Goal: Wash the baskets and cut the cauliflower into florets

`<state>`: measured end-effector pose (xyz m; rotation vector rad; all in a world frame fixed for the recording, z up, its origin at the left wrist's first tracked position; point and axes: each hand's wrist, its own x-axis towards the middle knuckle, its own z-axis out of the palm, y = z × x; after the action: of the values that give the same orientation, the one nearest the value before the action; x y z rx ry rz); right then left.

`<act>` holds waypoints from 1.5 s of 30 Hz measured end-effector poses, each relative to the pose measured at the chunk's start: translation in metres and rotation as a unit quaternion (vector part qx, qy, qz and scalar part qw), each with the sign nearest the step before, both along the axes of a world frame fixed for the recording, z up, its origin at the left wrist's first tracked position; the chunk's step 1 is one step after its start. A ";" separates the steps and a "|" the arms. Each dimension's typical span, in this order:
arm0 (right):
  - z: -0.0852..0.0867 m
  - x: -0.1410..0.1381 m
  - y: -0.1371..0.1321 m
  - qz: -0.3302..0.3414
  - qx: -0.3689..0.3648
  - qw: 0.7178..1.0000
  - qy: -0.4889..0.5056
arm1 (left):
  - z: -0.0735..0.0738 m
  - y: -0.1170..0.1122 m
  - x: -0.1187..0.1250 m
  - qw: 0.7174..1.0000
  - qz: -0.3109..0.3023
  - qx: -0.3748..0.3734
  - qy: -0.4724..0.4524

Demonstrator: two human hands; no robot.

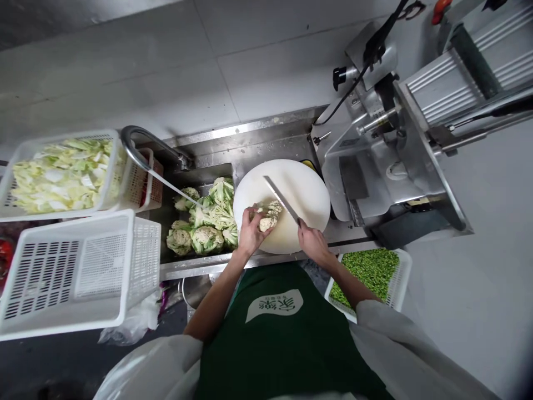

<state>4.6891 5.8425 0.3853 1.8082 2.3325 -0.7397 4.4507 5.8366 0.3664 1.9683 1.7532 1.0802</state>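
Note:
On a round white cutting board (306, 191) lies a cauliflower (268, 215), and my left hand (251, 230) grips it from the left side. My right hand (313, 243) is wrapped around the handle of a knife (281, 195). Its blade points up and left over the board, close beside the cauliflower's right edge; whether they touch I cannot tell. To the left, several whole cauliflowers (207, 239) with green leaves fill the sink, where water (175, 188) runs onto them from a curved faucet (137, 133).
A white basket of cut cabbage (62, 172) stands at the left, above a white crate (100, 272). Right of the board are a cleaver (353, 180) on a tray and a metal slicing machine (400, 122). Chopped green vegetables fill a basket (402, 278) at lower right.

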 end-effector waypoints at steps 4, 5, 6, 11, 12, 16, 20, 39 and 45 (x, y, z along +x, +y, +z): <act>0.013 -0.018 -0.015 0.080 0.001 0.997 -0.020 | -0.002 0.009 0.007 1.000 -0.018 0.002 -0.006; 0.015 -0.020 -0.016 0.087 0.001 0.996 -0.026 | -0.001 0.012 0.007 1.000 -0.021 -0.006 -0.005; 0.017 -0.022 -0.017 0.091 -0.001 0.995 -0.032 | -0.001 0.014 0.007 1.000 -0.023 -0.014 -0.002; 0.020 -0.023 -0.019 0.089 0.006 0.995 -0.045 | 0.001 0.017 0.006 0.999 -0.023 -0.032 0.003; 0.019 -0.024 -0.018 0.088 0.009 0.995 -0.045 | 0.001 0.016 0.006 0.999 -0.024 -0.030 -0.004; 0.010 -0.030 -0.015 0.077 0.008 0.996 -0.045 | 0.002 0.017 0.006 0.999 -0.031 -0.014 -0.027; -0.006 -0.015 -0.016 0.047 -0.017 0.997 -0.055 | 0.004 0.018 0.000 0.999 -0.027 -0.014 -0.023; -0.015 -0.032 -0.041 0.098 -0.014 0.995 -0.009 | -0.007 0.015 -0.031 0.881 0.179 -0.236 -0.368; -0.022 -0.037 -0.050 0.118 -0.009 0.993 -0.016 | -0.012 -0.002 -0.021 0.909 0.132 -0.200 -0.341</act>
<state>4.6525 5.7929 0.3631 1.4890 2.4512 -0.6902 4.4301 5.8350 0.3549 0.9585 1.6716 1.1777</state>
